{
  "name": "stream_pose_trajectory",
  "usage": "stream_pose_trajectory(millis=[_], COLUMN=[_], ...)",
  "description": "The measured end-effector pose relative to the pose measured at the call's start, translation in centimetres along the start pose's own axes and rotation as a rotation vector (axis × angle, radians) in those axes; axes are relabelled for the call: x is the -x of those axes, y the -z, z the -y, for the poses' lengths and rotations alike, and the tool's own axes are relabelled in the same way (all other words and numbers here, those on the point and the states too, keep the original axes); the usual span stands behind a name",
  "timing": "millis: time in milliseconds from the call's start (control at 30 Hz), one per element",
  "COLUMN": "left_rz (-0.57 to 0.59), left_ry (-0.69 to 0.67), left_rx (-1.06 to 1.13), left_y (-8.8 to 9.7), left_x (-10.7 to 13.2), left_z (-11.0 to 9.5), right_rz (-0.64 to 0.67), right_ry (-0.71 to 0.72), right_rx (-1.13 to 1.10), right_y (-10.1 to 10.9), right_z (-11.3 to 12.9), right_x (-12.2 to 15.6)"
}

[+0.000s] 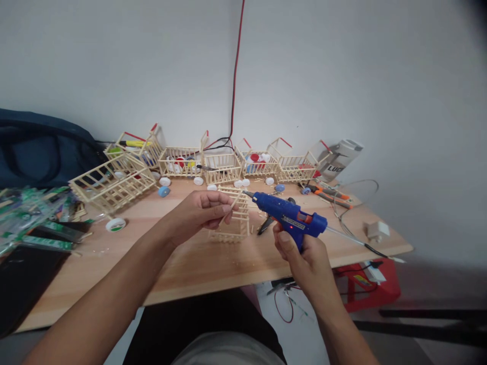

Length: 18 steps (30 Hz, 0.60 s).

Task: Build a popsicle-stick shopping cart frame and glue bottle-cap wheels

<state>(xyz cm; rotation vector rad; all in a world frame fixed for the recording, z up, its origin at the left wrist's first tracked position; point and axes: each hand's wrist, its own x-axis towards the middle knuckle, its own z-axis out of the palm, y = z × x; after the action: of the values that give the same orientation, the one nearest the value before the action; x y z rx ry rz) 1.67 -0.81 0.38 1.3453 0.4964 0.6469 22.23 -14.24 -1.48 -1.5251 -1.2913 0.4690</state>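
Between the thumb and fingers of my left hand [207, 209] is a thin wooden stick [233, 204], tilted up to the right. My right hand [300, 253] is wrapped round the handle of a blue glue gun [289, 213], whose nozzle points left at the stick's upper end. Whether the nozzle touches the stick I cannot tell. Below and behind my hands a wooden stick frame [241, 223] lies on the wooden table [182, 274], partly hidden by my left hand. A small red light glows on the glue gun, and a clear glue stick comes out of its back.
Several small stick carts [182, 162] with red handles stand along the wall. A cart basket [114, 187] leans at left, near a bottle cap [115, 224] and plastic packets [34, 218]. Orange-handled pliers [331, 196], a cable and a white adapter [377, 230] lie right.
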Motion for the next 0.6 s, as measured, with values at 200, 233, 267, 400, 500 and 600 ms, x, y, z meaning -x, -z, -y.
stream_pose_trajectory(millis=[200,233,267,400,500,600], left_rz=[0.013,0.015,0.017,-0.022,-0.063,-0.092], left_ry=[0.009,0.008,0.007,-0.01,-0.023,-0.025], left_rx=[-0.013,-0.012,-0.01,0.028,0.026,-0.005], left_y=[-0.03,-0.03,-0.02,0.17,0.31,0.3], left_x=[0.12,0.14,0.15,0.01,-0.16,-0.23], left_z=[-0.04,-0.05,-0.06,-0.01,0.16,0.38], right_rz=[-0.023,-0.027,-0.031,-0.019,0.037,0.066], right_ry=[0.03,0.039,0.051,0.094,0.094,0.059], right_rx=[0.04,0.056,0.071,0.112,0.085,0.013], right_y=[0.01,0.03,0.05,0.14,0.16,0.18], right_z=[0.13,0.21,0.31,0.71,0.74,0.48], right_x=[-0.05,-0.05,-0.05,-0.02,0.07,0.29])
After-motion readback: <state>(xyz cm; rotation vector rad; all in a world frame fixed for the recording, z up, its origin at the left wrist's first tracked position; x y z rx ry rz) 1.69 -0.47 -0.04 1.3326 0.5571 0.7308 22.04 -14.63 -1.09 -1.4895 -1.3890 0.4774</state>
